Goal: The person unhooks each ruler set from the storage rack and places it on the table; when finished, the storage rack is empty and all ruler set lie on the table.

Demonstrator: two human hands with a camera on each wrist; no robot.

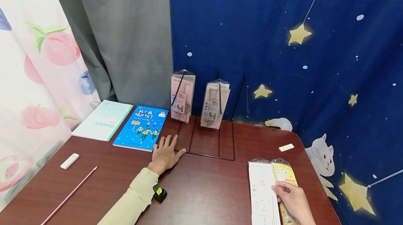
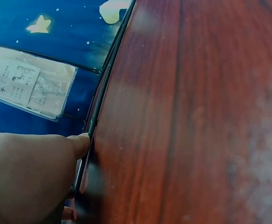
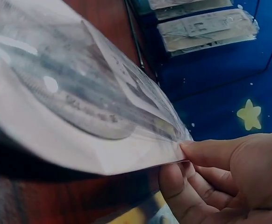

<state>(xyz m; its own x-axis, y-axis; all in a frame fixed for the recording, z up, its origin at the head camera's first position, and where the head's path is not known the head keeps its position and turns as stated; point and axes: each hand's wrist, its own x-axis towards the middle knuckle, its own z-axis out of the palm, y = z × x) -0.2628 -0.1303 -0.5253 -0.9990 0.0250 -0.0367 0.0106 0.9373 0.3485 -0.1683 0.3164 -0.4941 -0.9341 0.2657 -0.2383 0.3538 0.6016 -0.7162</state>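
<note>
The glossy, wood-grained table point(image 1: 201, 190) bore a black wire rack point(image 1: 218, 156). At the table's right, the right hand point(image 1: 292, 197) pinched an oblong white packet point(image 1: 262, 193) in shiny plastic, beside a yellow packet point(image 1: 283, 174). The left hand point(image 1: 165, 155) lay spread, thumb against the rack.

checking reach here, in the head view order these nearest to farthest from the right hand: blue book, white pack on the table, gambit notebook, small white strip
1. White pack, pinched by the right hand
2. Small white strip, near the table's right edge
3. Blue book, on the left side
4. Gambit notebook, left of the book
</note>
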